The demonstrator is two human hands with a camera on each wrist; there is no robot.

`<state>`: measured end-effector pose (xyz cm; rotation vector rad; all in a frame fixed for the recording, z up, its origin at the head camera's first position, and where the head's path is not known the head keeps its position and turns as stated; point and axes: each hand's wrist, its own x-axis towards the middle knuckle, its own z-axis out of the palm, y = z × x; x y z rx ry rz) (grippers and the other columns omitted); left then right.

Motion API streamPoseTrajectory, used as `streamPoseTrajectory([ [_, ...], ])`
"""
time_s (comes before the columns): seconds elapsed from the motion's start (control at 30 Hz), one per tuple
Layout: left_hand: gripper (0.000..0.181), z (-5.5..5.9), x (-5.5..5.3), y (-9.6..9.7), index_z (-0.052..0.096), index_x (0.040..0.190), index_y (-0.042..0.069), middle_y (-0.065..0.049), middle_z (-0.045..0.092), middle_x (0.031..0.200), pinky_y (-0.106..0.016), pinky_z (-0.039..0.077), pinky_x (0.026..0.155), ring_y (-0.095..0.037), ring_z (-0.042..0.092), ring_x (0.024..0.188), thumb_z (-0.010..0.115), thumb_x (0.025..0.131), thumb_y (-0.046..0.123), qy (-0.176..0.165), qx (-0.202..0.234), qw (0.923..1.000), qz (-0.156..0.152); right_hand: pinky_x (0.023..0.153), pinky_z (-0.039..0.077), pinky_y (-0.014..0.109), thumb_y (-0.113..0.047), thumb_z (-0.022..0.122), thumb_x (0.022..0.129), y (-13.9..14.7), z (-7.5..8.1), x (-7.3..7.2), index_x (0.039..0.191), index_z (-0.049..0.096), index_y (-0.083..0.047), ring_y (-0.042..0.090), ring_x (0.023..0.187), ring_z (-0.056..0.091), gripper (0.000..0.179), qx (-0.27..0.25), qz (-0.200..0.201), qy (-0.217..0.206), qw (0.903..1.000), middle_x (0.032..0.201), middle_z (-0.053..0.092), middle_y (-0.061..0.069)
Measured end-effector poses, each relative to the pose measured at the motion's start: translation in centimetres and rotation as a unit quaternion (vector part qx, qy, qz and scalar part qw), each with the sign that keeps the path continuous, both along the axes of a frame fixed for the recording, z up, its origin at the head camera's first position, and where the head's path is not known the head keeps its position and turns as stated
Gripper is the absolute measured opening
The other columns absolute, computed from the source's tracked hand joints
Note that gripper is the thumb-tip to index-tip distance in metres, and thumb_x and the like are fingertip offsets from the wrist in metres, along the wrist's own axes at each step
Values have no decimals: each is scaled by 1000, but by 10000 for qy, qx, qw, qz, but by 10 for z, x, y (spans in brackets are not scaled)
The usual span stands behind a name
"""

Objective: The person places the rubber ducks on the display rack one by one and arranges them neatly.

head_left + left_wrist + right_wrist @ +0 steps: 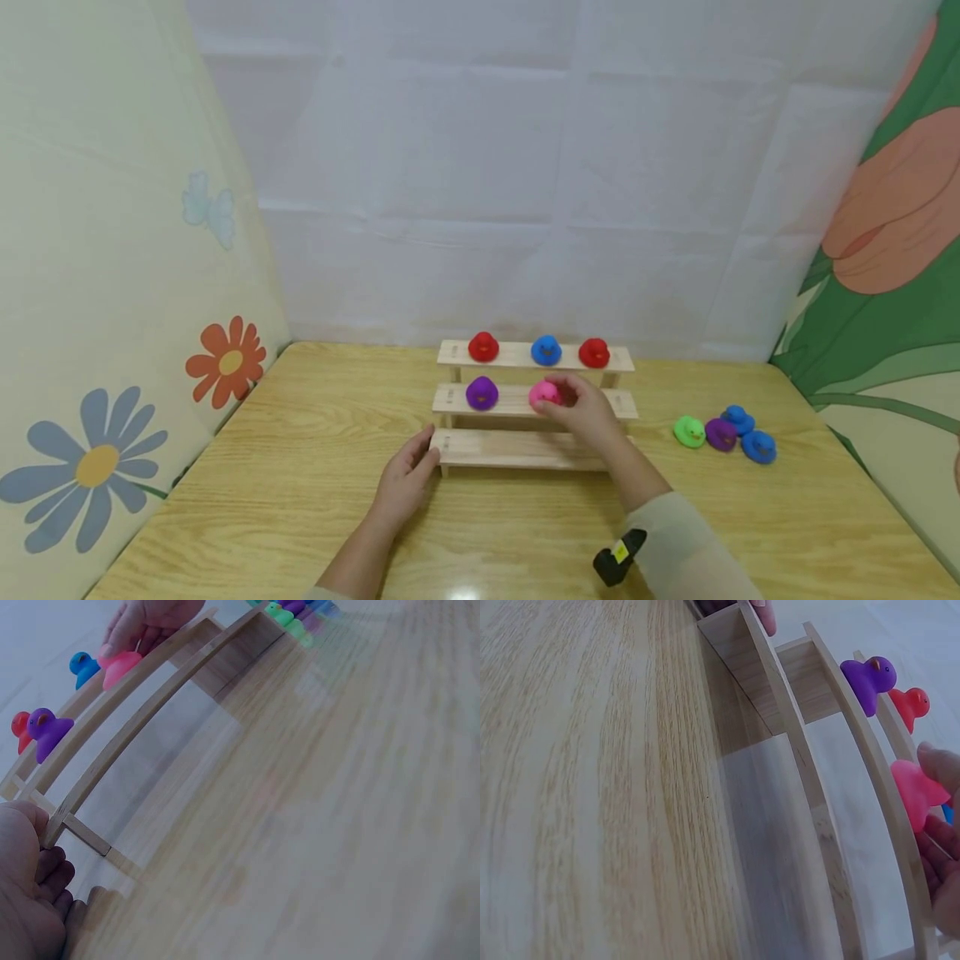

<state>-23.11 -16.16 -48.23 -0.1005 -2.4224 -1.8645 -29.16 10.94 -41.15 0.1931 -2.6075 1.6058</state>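
A pink rubber duck [544, 396] is at the middle tier of a three-step wooden shelf [525, 448]. My right hand [587, 410] pinches this duck between thumb and fingers, right at the board. To its left on the same tier sits a purple duck [482, 393]. The top tier carries a red duck [483, 347], a blue duck [546, 351] and another red duck [595, 352]. At the left end of the lowest board, my left hand [406, 479] grips the shelf, thumb at the top and fingers curled below, as the left wrist view shows.
Right of the shelf, a green duck [689, 432], a purple duck [722, 434] and two blue ducks [759, 447] lie grouped on the wooden table [292, 450]. A white cloth [517, 167] hangs behind. Flower-patterned cloths [97, 250] flank both sides.
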Motion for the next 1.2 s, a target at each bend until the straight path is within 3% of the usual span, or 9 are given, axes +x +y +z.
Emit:
streamPoseTrajectory([
  [0.3, 49, -2, -3, 1, 37, 147, -4, -24, 40, 151, -46, 31, 118, -36, 37, 142, 48, 103, 13, -151, 9, 9999, 83, 96, 54, 39, -18, 78, 84, 0, -4, -1, 126, 63, -9, 24, 106, 60, 46, -27, 52, 65, 10000, 120, 65, 12],
  [0.57, 50, 1, 0, 1, 37, 147, -6, -25, 39, 151, -47, 31, 118, -38, 36, 142, 49, 102, 12, -109, 4, 9999, 59, 105, 51, 44, -21, 78, 85, 3, -2, 3, 134, 58, -13, 28, 119, 58, 54, -151, 51, -96, 9998, 133, 60, 11],
  [0.77, 50, 3, 2, 1, 36, 147, -6, -25, 39, 151, -47, 31, 118, -38, 36, 142, 49, 102, 12, -82, 64, 9999, 32, 105, 51, 45, -28, 80, 83, 9, -2, 4, 135, 58, -17, 31, 121, 58, 58, -144, -60, -82, 9998, 137, 58, 13],
  [1.2, 49, 3, 1, 1, 37, 147, -5, -25, 39, 151, -47, 31, 118, -38, 37, 142, 49, 102, 12, -100, -4, 9999, 85, 106, 49, 46, -22, 76, 86, 33, -5, 10, 135, 57, -11, 33, 122, 57, 54, -162, -250, 40, 9995, 136, 57, 19],
])
